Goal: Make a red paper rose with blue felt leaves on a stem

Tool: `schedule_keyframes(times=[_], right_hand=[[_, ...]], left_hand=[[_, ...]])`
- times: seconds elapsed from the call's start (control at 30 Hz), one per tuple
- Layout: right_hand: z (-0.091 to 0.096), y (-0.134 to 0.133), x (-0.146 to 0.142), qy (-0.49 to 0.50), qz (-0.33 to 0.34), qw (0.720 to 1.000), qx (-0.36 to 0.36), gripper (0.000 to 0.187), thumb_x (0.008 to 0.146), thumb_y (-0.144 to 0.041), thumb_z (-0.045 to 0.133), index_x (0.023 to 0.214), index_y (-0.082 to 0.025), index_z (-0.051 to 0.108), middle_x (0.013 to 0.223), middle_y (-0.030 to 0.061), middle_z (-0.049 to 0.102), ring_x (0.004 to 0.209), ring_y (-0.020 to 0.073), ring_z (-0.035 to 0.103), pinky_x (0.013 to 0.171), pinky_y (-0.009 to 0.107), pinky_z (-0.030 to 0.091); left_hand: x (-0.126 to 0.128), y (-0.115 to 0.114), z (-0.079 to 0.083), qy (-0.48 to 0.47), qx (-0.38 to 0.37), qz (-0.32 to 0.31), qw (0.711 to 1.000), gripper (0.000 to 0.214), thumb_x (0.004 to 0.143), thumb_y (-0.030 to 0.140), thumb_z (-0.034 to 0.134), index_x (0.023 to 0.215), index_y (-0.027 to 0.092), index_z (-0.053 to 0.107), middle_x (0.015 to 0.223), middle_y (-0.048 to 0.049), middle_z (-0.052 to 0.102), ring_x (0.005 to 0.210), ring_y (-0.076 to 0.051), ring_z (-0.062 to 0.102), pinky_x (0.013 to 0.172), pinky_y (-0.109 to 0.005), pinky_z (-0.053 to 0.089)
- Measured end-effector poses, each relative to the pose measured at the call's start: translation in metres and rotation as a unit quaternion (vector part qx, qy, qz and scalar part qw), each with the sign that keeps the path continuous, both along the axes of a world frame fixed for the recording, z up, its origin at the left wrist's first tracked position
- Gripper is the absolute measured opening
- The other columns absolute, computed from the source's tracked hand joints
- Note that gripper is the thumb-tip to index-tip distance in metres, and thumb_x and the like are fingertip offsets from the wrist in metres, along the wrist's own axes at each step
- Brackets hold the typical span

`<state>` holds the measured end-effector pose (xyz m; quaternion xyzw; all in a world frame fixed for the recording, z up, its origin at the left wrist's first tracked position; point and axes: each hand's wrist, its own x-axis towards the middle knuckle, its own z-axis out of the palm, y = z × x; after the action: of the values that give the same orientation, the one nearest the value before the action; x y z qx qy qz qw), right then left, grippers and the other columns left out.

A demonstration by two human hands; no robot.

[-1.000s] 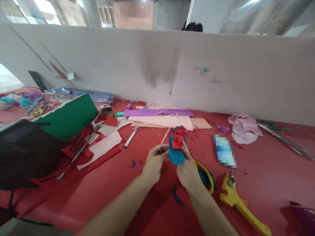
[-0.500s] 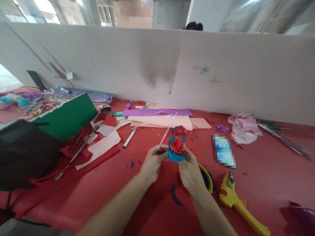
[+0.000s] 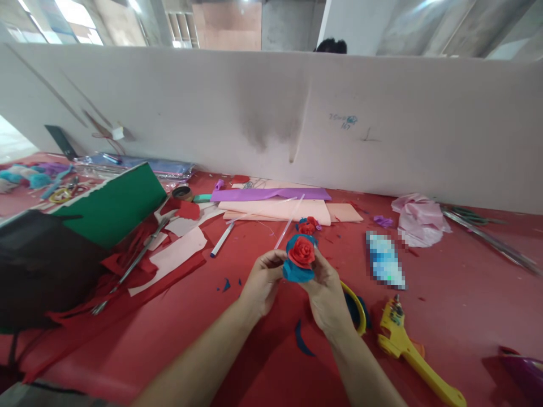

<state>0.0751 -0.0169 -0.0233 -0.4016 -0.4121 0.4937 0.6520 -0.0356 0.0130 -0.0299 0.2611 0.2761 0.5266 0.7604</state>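
A red paper rose with blue paper around its base is held upright over the red table. My left hand pinches its left side, fingers closed on the blue paper. From the right, my right hand grips the same flower with bent fingers. Just behind it lies a second red flower with blue and purple bits. A yellow tape roll rests partly hidden beside my right wrist. Below the hands is a dark blue curved scrap.
A yellow glue gun lies at right, near a pixelated pale blue object and crumpled pink plastic. Purple paper and peach sheets lie behind. A white marker, red scraps and a black bag are left. A pale partition closes the back.
The rose has shifted slightly left and tilted more toward me, showing more of its top. Both hands keep their grip. The view has moved very little.
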Motion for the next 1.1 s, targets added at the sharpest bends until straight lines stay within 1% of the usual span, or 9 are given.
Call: schedule_keyframes(times=[0.1,0.17,0.27,0.5,0.6,0.7,0.8,0.93,1.1], right_hand=[[0.0015,0.0003,-0.0002,-0.002,0.008,1.0,-0.002,0.048,0.064,-0.016,0.078,0.108,-0.028,0.064,0.11,0.0016,0.064,0.101,0.0201,0.059,0.092,0.035,0.045],[0.0015,0.0001,0.0001,-0.012,0.006,1.0,-0.002,0.041,0.066,-0.017,0.076,0.104,-0.028,0.065,0.106,0.0011,0.065,0.099,0.0193,0.058,0.092,0.034,0.044],[0.0007,-0.001,0.0008,-0.017,-0.001,1.0,0.003,0.031,0.068,-0.016,0.075,0.096,-0.027,0.067,0.101,0.0001,0.065,0.095,0.0183,0.058,0.089,0.033,0.045],[-0.0003,-0.0034,0.0004,-0.017,-0.022,1.0,0.001,0.031,0.069,-0.016,0.074,0.097,-0.027,0.069,0.101,0.0,0.066,0.094,0.0185,0.059,0.086,0.032,0.046],[-0.0004,-0.0035,0.0006,-0.03,-0.025,0.999,0.007,0.028,0.07,-0.018,0.074,0.096,-0.026,0.069,0.103,0.001,0.066,0.096,0.0193,0.06,0.088,0.034,0.046],[-0.001,-0.0034,0.0011,-0.028,-0.024,0.999,0.017,0.037,0.069,-0.017,0.075,0.103,-0.028,0.067,0.107,0.0014,0.066,0.099,0.0199,0.06,0.089,0.034,0.046],[-0.002,-0.0032,0.0012,-0.026,-0.028,0.999,0.013,0.043,0.069,-0.019,0.076,0.109,-0.03,0.065,0.108,0.0015,0.066,0.095,0.0185,0.061,0.085,0.033,0.048],[-0.0022,-0.0032,0.0016,-0.042,-0.055,0.998,-0.004,0.034,0.071,-0.022,0.075,0.103,-0.028,0.068,0.103,0.0018,0.067,0.091,0.0181,0.061,0.084,0.033,0.048],[0.0003,-0.0038,0.002,-0.05,-0.078,0.996,-0.007,0.017,0.073,-0.024,0.073,0.09,-0.025,0.071,0.091,0.0009,0.07,0.087,0.0186,0.063,0.084,0.034,0.048]], left_hand=[[-0.0005,0.0007,-0.0004,-0.011,0.001,-0.001,1.0,0.021,0.052,0.004,0.072,0.07,0.015,0.071,0.067,-0.0003,0.068,0.061,-0.01,0.058,0.065,-0.023,0.046],[-0.0004,0.0005,0.0001,-0.009,0.002,-0.002,1.0,0.02,0.052,0.005,0.073,0.069,0.015,0.071,0.067,-0.0004,0.068,0.061,-0.01,0.058,0.065,-0.022,0.046],[0.0002,-0.0004,0.001,0.001,0.006,0.001,1.0,0.02,0.051,0.006,0.076,0.068,0.015,0.07,0.063,0.0007,0.067,0.057,-0.009,0.056,0.06,-0.021,0.044],[0.0004,-0.0025,0.0,0.016,0.03,0.012,0.999,0.018,0.053,0.011,0.079,0.068,0.016,0.07,0.065,0.0007,0.066,0.06,-0.01,0.056,0.061,-0.022,0.044],[-0.0002,-0.0029,0.0012,0.017,0.034,0.014,0.999,0.018,0.054,0.01,0.079,0.068,0.016,0.07,0.066,0.0005,0.066,0.062,-0.01,0.057,0.063,-0.021,0.044],[-0.0007,-0.0018,0.0017,0.006,0.025,0.007,1.0,0.018,0.054,0.009,0.077,0.069,0.016,0.069,0.066,0.0011,0.066,0.06,-0.009,0.055,0.062,-0.021,0.043],[-0.0016,0.0006,0.0009,-0.006,0.005,0.007,1.0,0.018,0.055,0.008,0.076,0.069,0.017,0.069,0.065,0.0016,0.066,0.061,-0.009,0.056,0.064,-0.021,0.045],[-0.0029,0.0023,-0.0012,-0.02,-0.01,-0.005,1.0,0.02,0.054,0.007,0.076,0.07,0.016,0.068,0.071,0.0013,0.067,0.068,-0.011,0.06,0.075,-0.024,0.047],[-0.0016,0.0013,-0.006,-0.003,0.016,-0.011,1.0,0.019,0.058,0.009,0.077,0.074,0.017,0.069,0.073,0.0019,0.068,0.071,-0.01,0.06,0.076,-0.023,0.047]])
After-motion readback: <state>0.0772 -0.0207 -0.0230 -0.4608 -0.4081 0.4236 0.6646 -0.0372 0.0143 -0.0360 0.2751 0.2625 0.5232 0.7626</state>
